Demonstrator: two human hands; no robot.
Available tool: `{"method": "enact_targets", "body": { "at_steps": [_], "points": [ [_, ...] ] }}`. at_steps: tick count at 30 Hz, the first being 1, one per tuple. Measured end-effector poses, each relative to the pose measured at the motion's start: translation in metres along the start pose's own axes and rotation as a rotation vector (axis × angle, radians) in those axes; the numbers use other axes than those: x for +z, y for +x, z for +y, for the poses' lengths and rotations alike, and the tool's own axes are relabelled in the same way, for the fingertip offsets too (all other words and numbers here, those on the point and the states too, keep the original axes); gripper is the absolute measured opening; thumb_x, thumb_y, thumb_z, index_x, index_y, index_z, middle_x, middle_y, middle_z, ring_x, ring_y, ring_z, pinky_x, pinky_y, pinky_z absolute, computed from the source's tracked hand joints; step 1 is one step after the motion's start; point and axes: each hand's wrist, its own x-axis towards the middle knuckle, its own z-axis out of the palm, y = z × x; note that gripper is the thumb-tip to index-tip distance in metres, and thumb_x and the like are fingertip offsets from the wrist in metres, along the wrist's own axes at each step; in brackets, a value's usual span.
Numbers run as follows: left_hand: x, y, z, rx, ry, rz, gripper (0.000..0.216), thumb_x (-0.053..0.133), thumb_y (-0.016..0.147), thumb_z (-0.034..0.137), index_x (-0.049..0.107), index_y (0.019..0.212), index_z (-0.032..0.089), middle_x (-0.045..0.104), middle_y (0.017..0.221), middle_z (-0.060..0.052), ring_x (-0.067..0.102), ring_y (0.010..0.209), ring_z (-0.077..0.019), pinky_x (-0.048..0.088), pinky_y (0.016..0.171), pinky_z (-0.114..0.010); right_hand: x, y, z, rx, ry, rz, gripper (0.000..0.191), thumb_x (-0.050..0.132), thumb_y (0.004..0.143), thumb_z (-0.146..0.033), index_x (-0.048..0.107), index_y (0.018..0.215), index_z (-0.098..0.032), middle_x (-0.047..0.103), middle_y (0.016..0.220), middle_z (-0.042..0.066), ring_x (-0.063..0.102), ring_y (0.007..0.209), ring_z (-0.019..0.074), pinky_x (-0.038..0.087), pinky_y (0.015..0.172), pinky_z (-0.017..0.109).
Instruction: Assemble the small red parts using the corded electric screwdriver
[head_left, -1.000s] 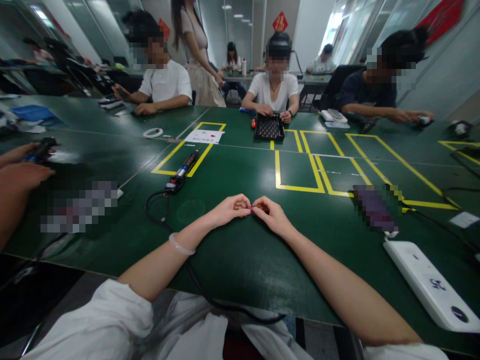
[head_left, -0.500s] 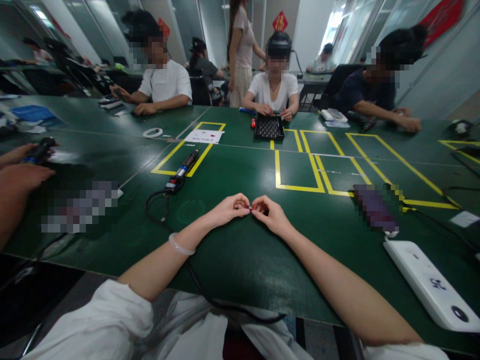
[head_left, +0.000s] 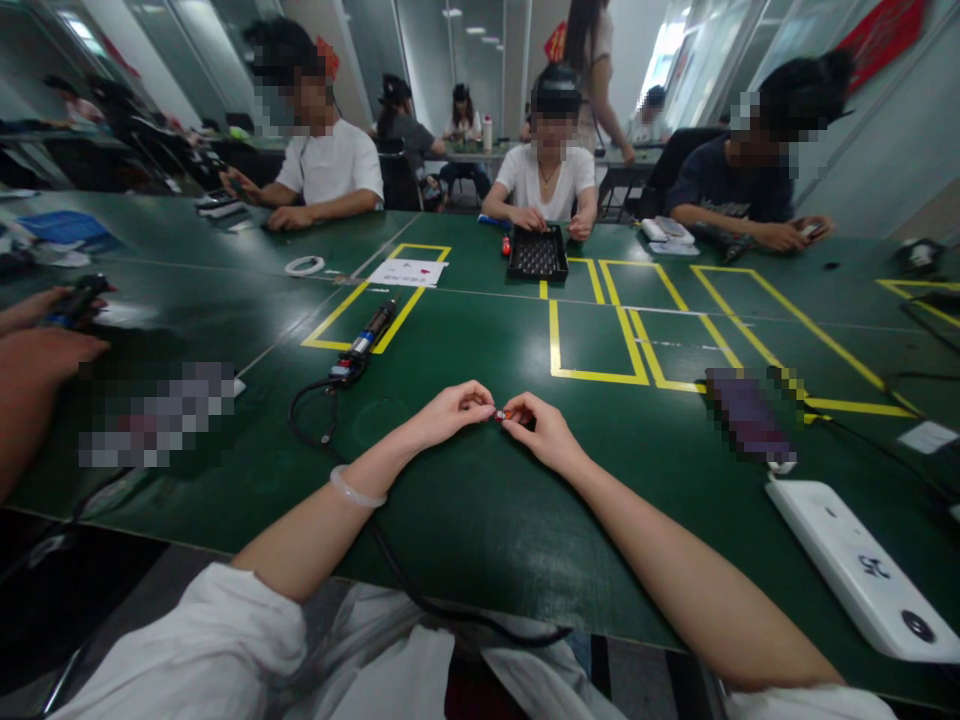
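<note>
Two bare forearms reach forward from white sleeves over the near edge of the dark green matte surface [head_left: 480,520], and the hands meet just above it at the middle. The left hand [head_left: 448,412], with a pale translucent bangle [head_left: 355,489] on its wrist, and the right hand [head_left: 546,430] both have their fingers closed in a pinch on one tiny red and metallic part [head_left: 503,413], thumb and forefinger of each hand taking an opposite end. The part sits between the two sets of fingertips, held slightly off the surface, with only its red middle showing.

It looks very light and rigid, small enough to slip or spring away, so a fingertip pinch at the ends seems the sensible hold; its exact shape is too small to tell.

Left of the hands, a black corded electric screwdriver [head_left: 367,342] lies across a yellow taped line, its cable looping back toward the near edge. To the right lies a long white power strip [head_left: 859,567]. Farther off, a black compartmented tray [head_left: 538,256] stands before a seated person in a white shirt, and a white printed sheet [head_left: 407,272] lies in a taped box.
</note>
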Motion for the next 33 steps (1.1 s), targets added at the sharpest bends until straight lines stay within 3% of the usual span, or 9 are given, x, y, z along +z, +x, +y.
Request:
{"method": "enact_targets", "body": {
  "at_steps": [3, 6, 10, 13, 16, 19, 23, 29, 33],
  "points": [
    [-0.025, 0.0, 0.002, 0.059, 0.19, 0.153, 0.033, 0.058, 0.084, 0.045, 0.059, 0.101, 0.016, 0.066, 0.099, -0.007, 0.061, 0.09, -0.0182, 0.046, 0.083, -0.032, -0.001, 0.0, -0.003, 0.015, 0.004, 0.002, 0.012, 0.062, 0.085, -0.025, 0.061, 0.095, -0.019, 0.062, 0.079, 0.0, 0.057, 0.071, 0.0131, 0.044, 0.067, 0.026],
    [-0.064, -0.004, -0.007, 0.076, 0.528, 0.419, 0.035, 0.055, 0.086, 0.044, 0.059, 0.108, 0.017, 0.062, 0.11, -0.008, 0.058, 0.103, -0.022, 0.044, 0.092, -0.037, 0.0, 0.0, -0.003, 0.023, -0.01, 0.004, 0.012, 0.062, 0.085, -0.026, 0.06, 0.094, -0.019, 0.061, 0.079, 0.0, 0.055, 0.069, 0.0125, 0.043, 0.066, 0.025],
    [-0.12, -0.019, -0.032, -0.161, 0.954, 0.733, 0.047, 0.056, 0.085, 0.046, 0.055, 0.122, 0.016, 0.055, 0.124, -0.015, 0.05, 0.117, -0.0327, 0.04, 0.096, -0.045, 0.0, 0.0, -0.003, 0.031, -0.007, -0.006, 0.012, 0.062, 0.084, -0.025, 0.06, 0.093, -0.018, 0.061, 0.079, 0.0, 0.054, 0.069, 0.0125, 0.042, 0.065, 0.025],
    [-0.15, -0.032, -0.05, -0.418, 1.038, 0.711, 0.062, 0.063, 0.08, 0.049, 0.051, 0.129, 0.012, 0.051, 0.129, -0.019, 0.049, 0.116, -0.0397, 0.041, 0.089, -0.045, 0.0, 0.0, -0.005, 0.042, -0.008, -0.012, 0.011, 0.062, 0.084, -0.025, 0.06, 0.092, -0.018, 0.062, 0.078, 0.0, 0.054, 0.069, 0.0128, 0.042, 0.066, 0.025],
    [-0.167, -0.039, -0.061, -0.533, 1.013, 0.592, 0.06, 0.066, 0.079, 0.044, 0.052, 0.127, 0.01, 0.056, 0.122, -0.016, 0.054, 0.107, -0.0352, 0.042, 0.082, -0.04, 0.0, 0.0, -0.006, 0.048, -0.002, -0.016, 0.01, 0.062, 0.084, -0.024, 0.06, 0.092, -0.018, 0.062, 0.078, 0.0, 0.055, 0.069, 0.0125, 0.042, 0.065, 0.025],
    [-0.17, -0.037, -0.063, -0.523, 1.025, 0.541, 0.054, 0.068, 0.076, 0.035, 0.055, 0.123, 0.01, 0.059, 0.114, -0.013, 0.057, 0.099, -0.0269, 0.043, 0.08, -0.035, 0.0, 0.0, -0.006, 0.052, 0.013, -0.024, 0.011, 0.062, 0.084, -0.024, 0.06, 0.093, -0.018, 0.061, 0.078, 0.0, 0.055, 0.068, 0.0123, 0.043, 0.065, 0.024],
    [-0.157, -0.03, -0.059, -0.494, 1.049, 0.536, 0.057, 0.07, 0.072, 0.033, 0.054, 0.121, 0.008, 0.058, 0.114, -0.013, 0.054, 0.099, -0.0228, 0.044, 0.086, -0.033, 0.0, 0.0, -0.004, 0.046, -0.003, -0.019, 0.01, 0.062, 0.084, -0.023, 0.061, 0.092, -0.018, 0.061, 0.079, 0.0, 0.055, 0.07, 0.0125, 0.043, 0.066, 0.025],
    [-0.119, -0.021, -0.045, -0.441, 1.09, 0.539, 0.06, 0.066, 0.072, 0.042, 0.053, 0.123, 0.013, 0.056, 0.111, -0.015, 0.055, 0.101, -0.0274, 0.048, 0.086, -0.038, 0.002, 0.001, -0.003, 0.042, -0.026, -0.018, 0.01, 0.063, 0.083, -0.023, 0.061, 0.092, -0.018, 0.062, 0.079, 0.0, 0.056, 0.07, 0.0131, 0.043, 0.066, 0.025],
    [-0.087, -0.016, -0.032, -0.347, 1.08, 0.478, 0.064, 0.064, 0.073, 0.043, 0.049, 0.129, 0.015, 0.055, 0.113, -0.014, 0.054, 0.105, -0.0288, 0.049, 0.086, -0.038, 0.003, 0.002, -0.002, 0.044, -0.017, -0.003, 0.013, 0.063, 0.083, -0.021, 0.06, 0.095, -0.018, 0.063, 0.081, 0.0, 0.057, 0.071, 0.0133, 0.043, 0.067, 0.026]
  ]
}}
